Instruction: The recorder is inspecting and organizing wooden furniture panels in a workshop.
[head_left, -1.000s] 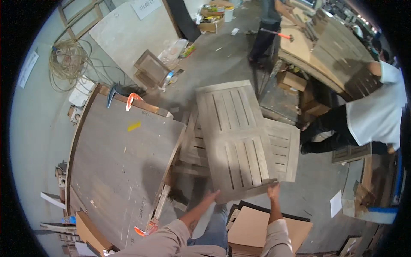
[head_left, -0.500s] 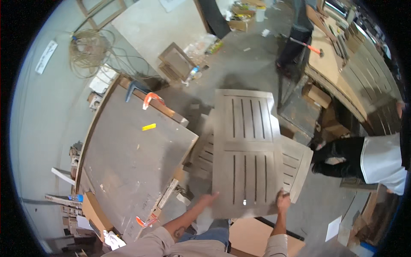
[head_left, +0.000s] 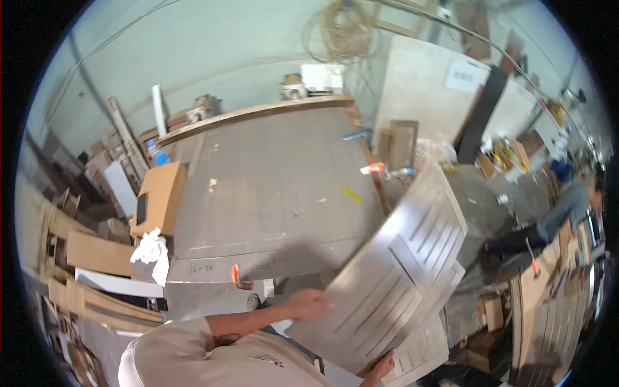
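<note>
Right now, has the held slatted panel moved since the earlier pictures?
Yes, toward the grey table: in view, the panel now covers that table's near right corner, previously visible.

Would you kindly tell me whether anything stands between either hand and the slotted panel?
Nothing visible does: the left hand grips the slotted panel at its left edge, and the right hand its right edge, both near its lower end.
</note>
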{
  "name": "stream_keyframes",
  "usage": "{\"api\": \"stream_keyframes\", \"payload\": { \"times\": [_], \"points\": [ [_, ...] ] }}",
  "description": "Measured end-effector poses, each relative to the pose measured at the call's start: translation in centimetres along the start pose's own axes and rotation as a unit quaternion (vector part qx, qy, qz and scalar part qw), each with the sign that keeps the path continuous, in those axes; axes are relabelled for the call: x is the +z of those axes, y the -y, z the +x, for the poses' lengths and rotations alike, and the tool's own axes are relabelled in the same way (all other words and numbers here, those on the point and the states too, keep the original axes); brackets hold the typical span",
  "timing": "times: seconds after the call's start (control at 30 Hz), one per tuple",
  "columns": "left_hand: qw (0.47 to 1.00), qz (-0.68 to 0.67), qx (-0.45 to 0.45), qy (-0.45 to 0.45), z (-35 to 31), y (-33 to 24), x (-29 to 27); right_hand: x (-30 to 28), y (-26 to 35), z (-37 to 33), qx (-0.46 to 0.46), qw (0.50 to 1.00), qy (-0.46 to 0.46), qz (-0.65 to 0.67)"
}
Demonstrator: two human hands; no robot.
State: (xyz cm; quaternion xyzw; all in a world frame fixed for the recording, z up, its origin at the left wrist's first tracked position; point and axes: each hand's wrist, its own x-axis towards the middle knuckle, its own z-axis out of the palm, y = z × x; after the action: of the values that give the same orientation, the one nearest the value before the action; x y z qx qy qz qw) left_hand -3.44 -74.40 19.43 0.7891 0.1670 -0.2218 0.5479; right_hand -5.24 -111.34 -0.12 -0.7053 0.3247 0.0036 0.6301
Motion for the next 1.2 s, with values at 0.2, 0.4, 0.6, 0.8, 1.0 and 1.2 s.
{"api": "stream_keyframes", "payload": {
  "times": [0.2,0.4,0.6,0.8,1.0,1.2],
  "points": [
    [0.931,-0.149,-0.088,-0.323,-7.3,13.8,-9.4,16.3,9.5,-2.4,-0.191,0.952,0.163,-0.177],
    [0.850,-0.377,-0.035,-0.366,-11.8,22.6,-21.4,37.6,12.8,-9.4,-0.301,0.874,0.235,-0.299],
    [0.830,-0.320,-0.009,-0.457,-8.2,34.9,-31.8,52.1,14.8,-17.9,-0.306,0.833,0.259,-0.382],
    [0.832,0.084,-0.114,-0.536,-7.7,36.8,-38.7,59.1,13.1,-21.0,-0.374,0.763,0.322,-0.417],
    [0.824,0.247,-0.053,-0.507,-3.8,40.4,-40.5,62.5,8.6,-19.9,-0.451,0.698,0.338,-0.442],
    [0.846,0.170,-0.041,-0.503,-4.5,40.3,-38.3,61.2,8.2,-19.7,-0.429,0.701,0.360,-0.443]
  ]
}}
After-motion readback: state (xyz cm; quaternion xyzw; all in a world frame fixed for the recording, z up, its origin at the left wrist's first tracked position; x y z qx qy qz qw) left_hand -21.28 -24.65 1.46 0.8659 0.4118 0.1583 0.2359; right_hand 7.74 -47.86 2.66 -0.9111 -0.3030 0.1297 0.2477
